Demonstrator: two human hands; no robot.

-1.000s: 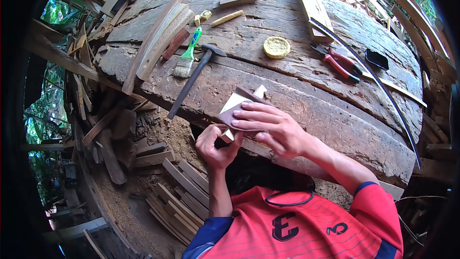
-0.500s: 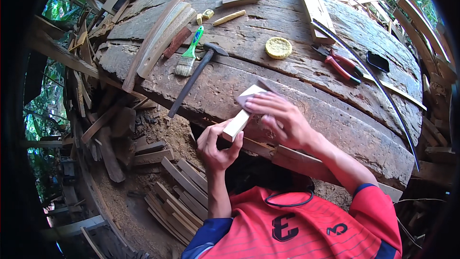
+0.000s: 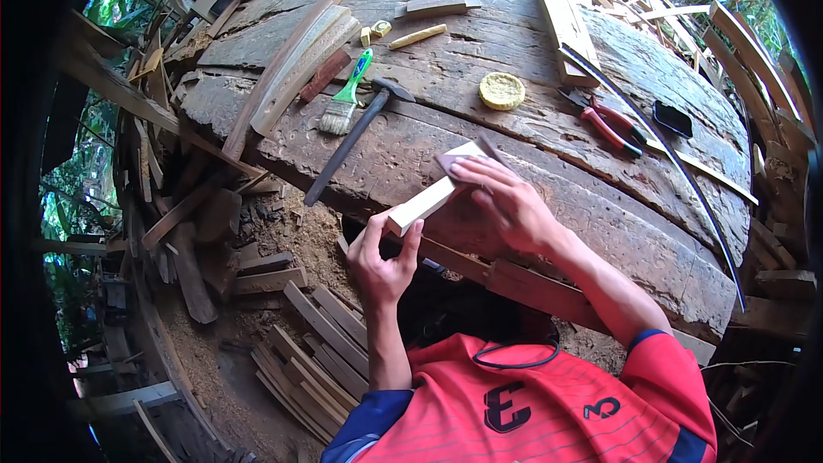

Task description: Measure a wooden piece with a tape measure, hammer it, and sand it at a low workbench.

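A pale, squared wooden block slants over the near edge of the bench. My left hand pinches its near end between thumb and fingers. My right hand presses a folded brownish sheet, which looks like sandpaper, over the block's far end. The sheet's far edge sticks up past the fingers. Beyond my left hand lies a hammer with a dark handle. Beside it is a paintbrush with a green handle. A round yellow disc sits farther back.
The thick weathered bench has cracks and gaps between its planks. Red-handled pliers, a small black tray and a long thin dark strip lie at right. Curved boards rest at left; stacked offcuts stand below.
The block has swung slightly, its near end shifting left and up with my left hand. My right hand and the sheet have moved slightly toward the block's far end.
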